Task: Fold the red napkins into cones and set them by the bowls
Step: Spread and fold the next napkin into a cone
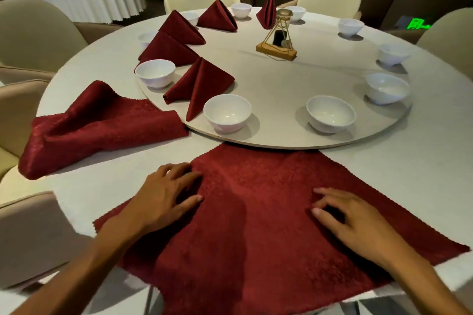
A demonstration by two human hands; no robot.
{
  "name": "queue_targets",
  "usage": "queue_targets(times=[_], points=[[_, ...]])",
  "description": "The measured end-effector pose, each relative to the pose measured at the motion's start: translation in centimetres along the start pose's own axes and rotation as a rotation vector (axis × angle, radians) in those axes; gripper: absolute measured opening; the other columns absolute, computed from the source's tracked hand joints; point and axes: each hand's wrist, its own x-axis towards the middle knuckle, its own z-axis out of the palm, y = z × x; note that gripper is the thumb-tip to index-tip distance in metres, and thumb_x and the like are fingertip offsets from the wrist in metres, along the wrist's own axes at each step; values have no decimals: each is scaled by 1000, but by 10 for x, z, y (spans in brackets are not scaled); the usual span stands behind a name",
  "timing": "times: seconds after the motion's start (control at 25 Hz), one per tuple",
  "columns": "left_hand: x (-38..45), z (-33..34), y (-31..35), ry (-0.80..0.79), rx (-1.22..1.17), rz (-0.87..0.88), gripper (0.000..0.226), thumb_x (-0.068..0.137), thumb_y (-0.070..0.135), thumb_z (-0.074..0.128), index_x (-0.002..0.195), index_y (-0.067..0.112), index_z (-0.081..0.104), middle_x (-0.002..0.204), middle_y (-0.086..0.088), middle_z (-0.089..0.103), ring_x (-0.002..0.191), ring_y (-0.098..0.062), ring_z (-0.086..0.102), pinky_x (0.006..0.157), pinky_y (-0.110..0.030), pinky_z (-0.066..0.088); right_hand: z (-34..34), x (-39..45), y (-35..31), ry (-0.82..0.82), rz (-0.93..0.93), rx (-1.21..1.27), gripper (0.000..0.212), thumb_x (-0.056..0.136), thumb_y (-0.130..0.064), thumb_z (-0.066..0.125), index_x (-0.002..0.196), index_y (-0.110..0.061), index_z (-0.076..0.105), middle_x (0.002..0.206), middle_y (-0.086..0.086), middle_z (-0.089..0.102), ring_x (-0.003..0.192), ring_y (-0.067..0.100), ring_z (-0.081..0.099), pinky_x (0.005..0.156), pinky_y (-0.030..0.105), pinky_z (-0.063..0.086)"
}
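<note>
Spreading: flat napkin [268,212] lies open on the bench [422,161], just in front of the turntable [281,84], its near edge hanging over the bench rim.
Pile: spare napkins [97,128] left of the turntable, touching it.
Cones: five folded napkins [199,84] stand on the turntable's left and far side, beside bowls [227,112].
Left grip [166,194]: relaxed, fingers resting on the flat napkin.
Right grip [350,220]: relaxed, fingertips touching the flat napkin.
</note>
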Motion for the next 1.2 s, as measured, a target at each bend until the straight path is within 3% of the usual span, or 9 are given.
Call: queue_targets(times=[0.16, 0.32, 0.48, 0.6, 0.72, 0.8, 0.96, 1.08, 1.2], points=[[15, 5, 15, 125, 56, -88, 54, 94, 64, 30, 122, 32, 64, 128, 5, 61, 117, -21, 51, 95, -41, 44, -3, 30, 3, 269, 174, -149, 28, 91, -52, 44, 89, -33, 65, 81, -12, 68, 79, 16, 64, 58, 28, 40], [42, 6, 41, 202, -152, -268, 34, 92, 37, 61, 122, 20, 62, 111, -3, 66, 102, -24, 57, 85, -37, 48, 5, 84, -5, 219, 330, -128, 45, 96, -52, 46, 130, -24, 56, 120, 2, 66, 109, 27, 60, 81, 36, 47], [29, -9, 59, 189, -216, -293, 10, 91, 27, 61, 100, 31, 66, 97, 8, 65, 90, -16, 62, 76, -34, 49, 4, 82, -7, 225, 384, 72, 13, 88, -35, 62, 98, -30, 68, 91, -5, 70, 94, 23, 66, 76, 33, 51], [-13, -19, 83, 380, -426, -240, 4, 92, 31, 58, 95, 33, 57, 80, 16, 65, 71, -4, 62, 63, -30, 50, 9, 32, -11, 606, 330, 301, 7, 86, -37, 62, 80, -32, 62, 66, -14, 64, 66, 8, 63, 61, 29, 48], [-8, -43, 96, 675, -565, -193, 12, 91, 38, 53, 101, 31, 57, 83, 16, 66, 69, -4, 64, 62, -29, 50, -13, 28, -31, 1108, 149, 444, 10, 90, -40, 61, 89, -31, 59, 77, -16, 65, 62, 6, 59, 60, 18, 44], [29, -69, 97, 800, -488, -156, 13, 92, 29, 55, 104, 29, 56, 86, 15, 64, 75, -7, 62, 68, -32, 46, -40, 60, -42, 1225, 54, 356, 10, 92, -30, 61, 100, -23, 62, 86, -10, 67, 72, 9, 59, 67, 18, 40], [81, -80, 92, 631, -276, -107, 48, 93, 19, 59, 139, 13, 46, 141, -9, 48, 126, -27, 50, 95, -39, 44, -64, 108, -44, 797, 34, 105, 57, 93, -19, 58, 147, -15, 38, 132, 6, 58, 111, 26, 53, 97, 40, 41], [47, -29, 92, 289, -122, 236, 35, 95, 39, 52, 121, 18, 63, 125, -1, 62, 111, -23, 60, 94, -37, 47, -25, 71, -24, 540, -181, -55, 43, 92, -23, 60, 134, -16, 54, 131, 2, 60, 112, 29, 57, 95, 46, 43], [3, 7, 70, -2, -149, 298, 51, 93, 64, 44, 126, 29, 61, 140, 9, 52, 125, -11, 52, 105, -34, 40, 12, 3, 6, 401, -264, -36, 30, 94, -38, 56, 118, -23, 65, 124, -12, 61, 111, 17, 58, 94, 34, 42]])
